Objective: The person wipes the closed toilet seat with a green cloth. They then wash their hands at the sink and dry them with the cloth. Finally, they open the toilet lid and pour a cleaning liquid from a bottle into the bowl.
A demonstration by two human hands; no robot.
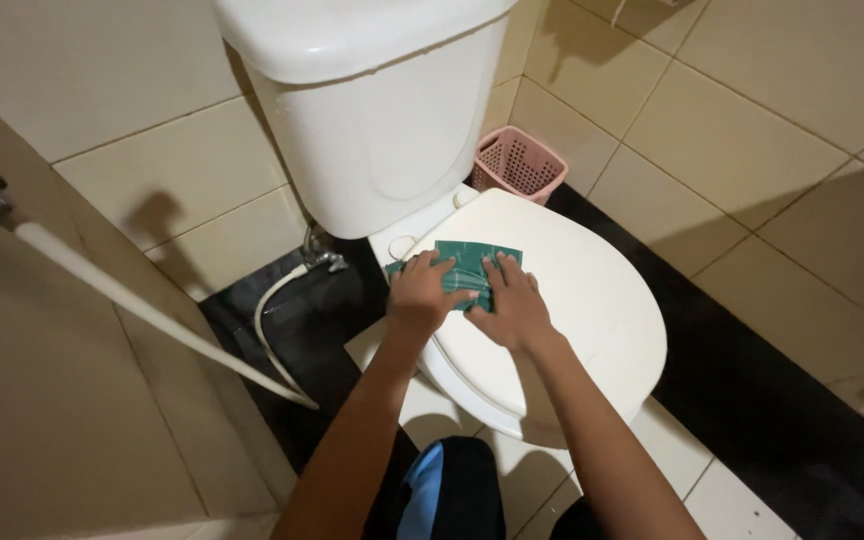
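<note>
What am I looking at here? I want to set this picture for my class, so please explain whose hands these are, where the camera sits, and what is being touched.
There is no machine here. The single picture comes from a camera worn on a person's head, looking down, so the two bare arms reaching in from the bottom are that person's own.

The left hand and the right hand both press flat on a green cloth. The cloth lies on the closed white toilet lid, near its hinge end. Neither hand grips anything; the fingers are spread on the cloth.

Behind the lid stands the white cistern. A small pink basket sits on the floor in the corner beside it. On the left, a white hose curves down from a wall valve. The walls are beige tile.
</note>
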